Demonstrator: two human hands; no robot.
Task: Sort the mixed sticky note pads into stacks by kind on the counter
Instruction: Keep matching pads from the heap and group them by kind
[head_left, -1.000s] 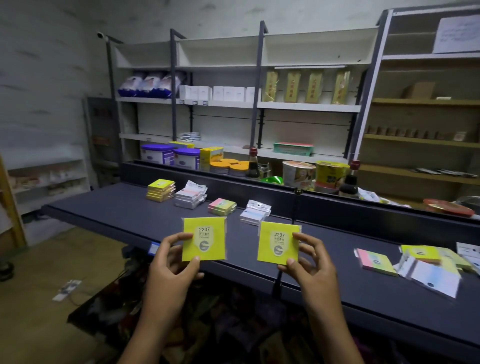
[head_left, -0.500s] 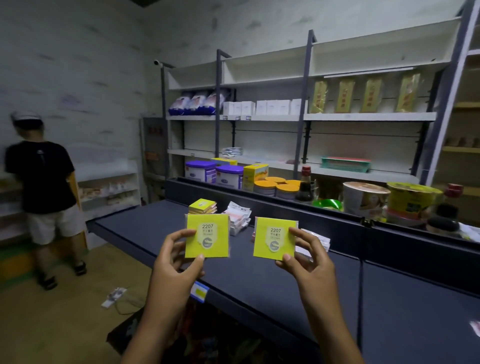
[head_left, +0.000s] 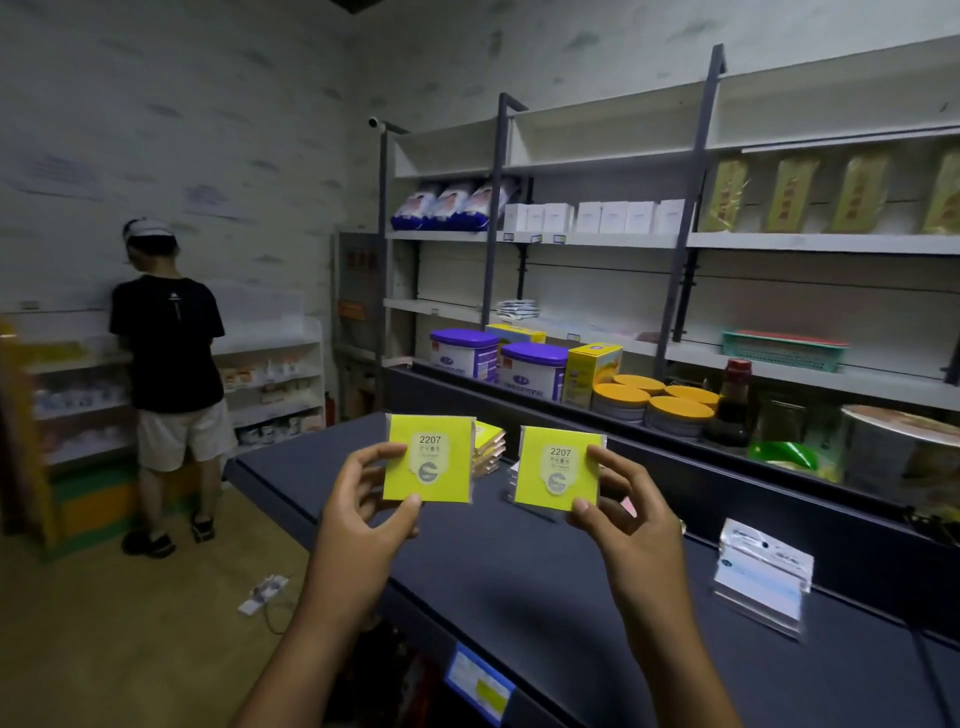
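Note:
My left hand pinches a wrapped yellow sticky note pad marked 2207, held upright above the dark counter. My right hand pinches a second identical yellow pad beside it. Behind the pads a stack of yellow pads lies on the counter, partly hidden. A stack of white and blue pads lies on the counter to the right.
A raised dark ledge runs along the counter's back, with tubs, yellow-lidded tins and a bottle behind it. Wall shelves hold boxes and bags. A person stands at shelving on the left. A power strip lies on the floor.
The view has swung left along the counter; the mixed pads on the right left the view. Both hands keep holding the yellow pads side by side, now closer to the yellow stack.

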